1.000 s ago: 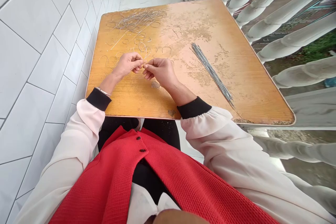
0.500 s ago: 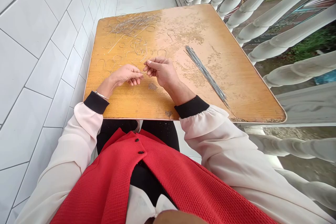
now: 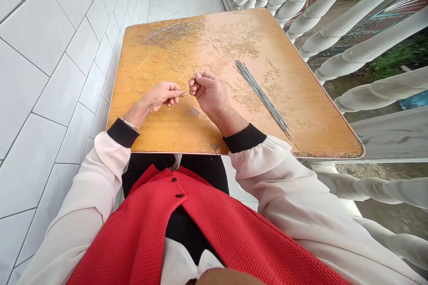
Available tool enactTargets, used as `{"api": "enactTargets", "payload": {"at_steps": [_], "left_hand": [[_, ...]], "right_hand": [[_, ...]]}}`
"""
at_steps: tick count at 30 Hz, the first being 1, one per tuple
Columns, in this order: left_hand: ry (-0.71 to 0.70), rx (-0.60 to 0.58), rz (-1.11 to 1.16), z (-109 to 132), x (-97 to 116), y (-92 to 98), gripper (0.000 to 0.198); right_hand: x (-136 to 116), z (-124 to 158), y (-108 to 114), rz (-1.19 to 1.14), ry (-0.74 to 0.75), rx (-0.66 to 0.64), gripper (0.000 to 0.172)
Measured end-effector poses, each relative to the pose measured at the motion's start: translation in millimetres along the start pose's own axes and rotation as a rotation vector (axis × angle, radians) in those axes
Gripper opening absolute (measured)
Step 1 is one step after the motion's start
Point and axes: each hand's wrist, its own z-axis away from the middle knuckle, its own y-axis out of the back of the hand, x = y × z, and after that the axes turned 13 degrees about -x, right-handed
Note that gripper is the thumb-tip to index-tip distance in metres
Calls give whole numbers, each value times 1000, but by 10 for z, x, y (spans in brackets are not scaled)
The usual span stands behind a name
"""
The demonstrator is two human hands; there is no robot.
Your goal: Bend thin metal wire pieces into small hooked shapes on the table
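Over the near part of a worn wooden table (image 3: 160, 136), my two hands face each other a small gap apart. My left hand (image 3: 163, 96) is closed in a pinch on a thin piece of wire (image 3: 186, 91), which shows faintly between the hands. My right hand (image 3: 209, 91) is closed too, thumb pressed against the curled fingers at the wire's other side; its grip on the wire is partly hidden. Just beyond the hands lie several loose curled wire pieces (image 3: 174, 60).
A tangled heap of wires (image 3: 170, 33) covers the table's far left. To the right lies a straight bundle of grey wires (image 3: 262, 95). A white tiled wall (image 3: 56, 67) runs along the left, and a white balustrade (image 3: 361, 53) along the right.
My right hand has moved slightly right and its fingers have curled in more tightly. My left hand stays almost in place, still pinching. The gap between the hands is a little wider.
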Motion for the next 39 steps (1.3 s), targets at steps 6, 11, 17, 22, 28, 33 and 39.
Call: {"api": "enactTargets", "payload": {"at_steps": [6, 11, 17, 22, 28, 33, 39], "left_hand": [[-191, 91, -449, -116, -149, 35, 12], [-361, 298, -1181, -161, -239, 49, 19], [-467, 441, -1330, -175, -289, 8, 23], [-515, 479, -1312, -196, -313, 7, 31], [-434, 460, -1374, -224, -332, 8, 31], [-328, 533, -1389, -233, -338, -50, 28], [-342, 493, -1310, -228, -332, -69, 27]], "right_hand": [[17, -9, 22, 31, -11, 34, 29], [37, -8, 17, 80, -21, 56, 27], [55, -25, 49, 199, 17, 138, 25], [44, -21, 8, 186, 26, 200, 25], [29, -1, -55, 94, 20, 215, 27], [42, 39, -80, 112, 59, 190, 24], [45, 40, -69, 145, 12, 182, 23]]}}
